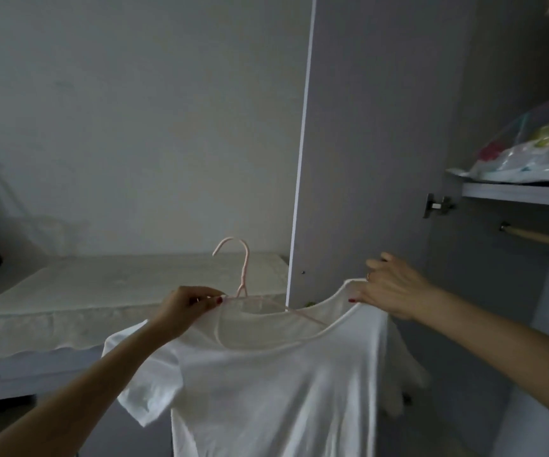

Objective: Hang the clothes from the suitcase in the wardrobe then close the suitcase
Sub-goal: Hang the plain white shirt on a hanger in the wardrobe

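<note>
A white T-shirt (pixel 266 384) hangs spread between both hands in front of me. A thin pink hanger (pixel 242 268) sticks up through its neck opening, hook pointing left, one arm lying inside the collar. My left hand (pixel 185 310) pinches the left shoulder of the shirt together with the hanger's arm. My right hand (pixel 390 286) grips the right side of the collar, lifted toward the wardrobe. The wardrobe's wooden rail (pixel 540 239) shows at the right, bare along its visible part. The suitcase is out of view.
The open grey wardrobe door (pixel 365 143) stands just behind the shirt. A wardrobe shelf (pixel 517 194) above the rail carries a clear bag of colourful items (pixel 530 156). A cloth-covered table (pixel 101 291) lies at the left against the white wall.
</note>
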